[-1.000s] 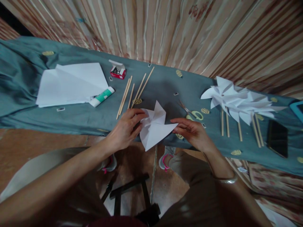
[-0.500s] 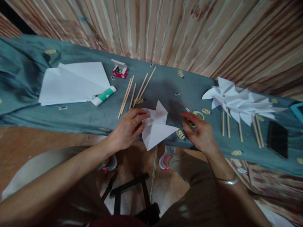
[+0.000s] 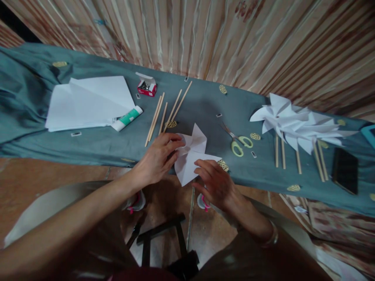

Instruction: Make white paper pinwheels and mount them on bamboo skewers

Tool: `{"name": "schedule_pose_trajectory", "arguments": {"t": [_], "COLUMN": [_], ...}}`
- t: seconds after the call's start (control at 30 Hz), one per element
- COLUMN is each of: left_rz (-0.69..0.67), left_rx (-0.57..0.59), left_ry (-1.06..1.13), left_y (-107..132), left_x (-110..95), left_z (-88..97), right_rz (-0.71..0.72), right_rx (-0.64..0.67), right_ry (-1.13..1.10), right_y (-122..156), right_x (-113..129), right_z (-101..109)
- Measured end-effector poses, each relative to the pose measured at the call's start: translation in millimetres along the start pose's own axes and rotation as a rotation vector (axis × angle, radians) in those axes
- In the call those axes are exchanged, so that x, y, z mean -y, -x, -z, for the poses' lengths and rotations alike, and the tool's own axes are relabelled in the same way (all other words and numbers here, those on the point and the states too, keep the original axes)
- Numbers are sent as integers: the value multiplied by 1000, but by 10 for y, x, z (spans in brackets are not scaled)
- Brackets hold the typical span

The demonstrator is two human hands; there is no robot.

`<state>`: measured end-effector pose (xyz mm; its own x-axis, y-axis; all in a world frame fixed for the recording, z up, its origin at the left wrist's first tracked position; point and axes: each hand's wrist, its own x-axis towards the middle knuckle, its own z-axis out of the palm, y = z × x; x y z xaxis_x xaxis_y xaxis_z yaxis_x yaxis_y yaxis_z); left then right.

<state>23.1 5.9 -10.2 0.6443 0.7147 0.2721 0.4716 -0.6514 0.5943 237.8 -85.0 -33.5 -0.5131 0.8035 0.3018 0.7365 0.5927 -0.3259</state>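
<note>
A white paper pinwheel (image 3: 195,158) with several pointed blades lies at the near edge of the cloth-covered table. My left hand (image 3: 159,156) pinches its left side, fingertips hiding part of the paper. Over the lower right blade hovers my right hand (image 3: 215,179), thumb and fingers apart and nothing between them; whether a fingertip touches the paper I cannot tell. Scissors with light green handles (image 3: 237,145) lie on the cloth beyond my right hand, blades pointing up and left.
Wooden sticks (image 3: 177,105) lie behind my left hand, near a red box of small metal pieces (image 3: 147,88). A glue tube (image 3: 127,118) touches a stack of white paper (image 3: 90,103). Rightward are overlapping pinwheels on sticks (image 3: 295,121) and a black phone (image 3: 345,170).
My right hand has moved left and nearer to me, from over the scissors to the pinwheel's lower right blade. The scissors now show fully. My left hand keeps its hold.
</note>
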Motion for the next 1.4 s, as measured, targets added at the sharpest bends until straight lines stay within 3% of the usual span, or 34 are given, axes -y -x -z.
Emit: {"name": "schedule_pose_trajectory", "arguments": {"t": [0.23, 0.47, 0.8, 0.97, 1.23, 1.4], "left_rz": [23, 6, 11, 4, 21, -5], "left_rx": [-7, -6, 23, 54, 107, 129], "left_ry": [5, -4, 14, 24, 25, -9], "left_y": [-7, 12, 11, -3, -20, -18], "left_x": [7, 29, 4, -11, -34, -32], "left_z": [9, -4, -13, -26, -21, -25], "right_rz": [-19, -64, -291, -254, -74, -72], "right_rx": [35, -31, -156, -158, -129, -161], "right_ry": [1, -66, -235, -208, -31, -39], "right_y": [-29, -46, -137, -147, -120, -83], "right_x": [-35, -74, -24, -24, 35, 48], "right_z": [-12, -11, -24, -39, -63, -61]}}
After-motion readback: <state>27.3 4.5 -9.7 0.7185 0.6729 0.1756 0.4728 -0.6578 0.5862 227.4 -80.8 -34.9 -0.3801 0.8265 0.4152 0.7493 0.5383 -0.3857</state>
